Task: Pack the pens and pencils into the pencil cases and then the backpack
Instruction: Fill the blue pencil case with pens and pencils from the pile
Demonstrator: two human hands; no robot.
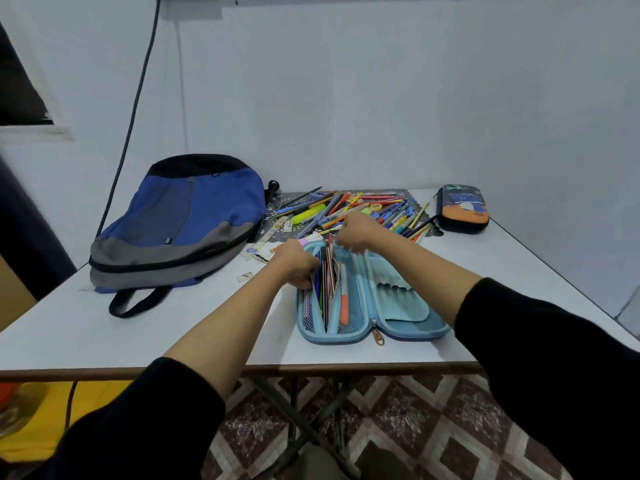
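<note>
Packing stage, first case. The case (398, 306) is lying opened flat near the front edge of the table (138, 341), and its mesh half is already carrying several pens, an orange pen (344, 306) among them. The left hand (294, 268) is gripping the case's left side with its fingers curled over the rim and inner flap, apparently spreading the pocket and keeping the case from sliding. The right hand (356, 233) is hovering over the case's far end with fingers curled downward; blur is hiding whether it is pinching a pen. The pile (360, 207) is lying just beyond the case, within easy reach. The backpack (176, 223) is lying flat to the case's left, and the second case (462, 209) is sitting closed beyond and to the right.
</note>
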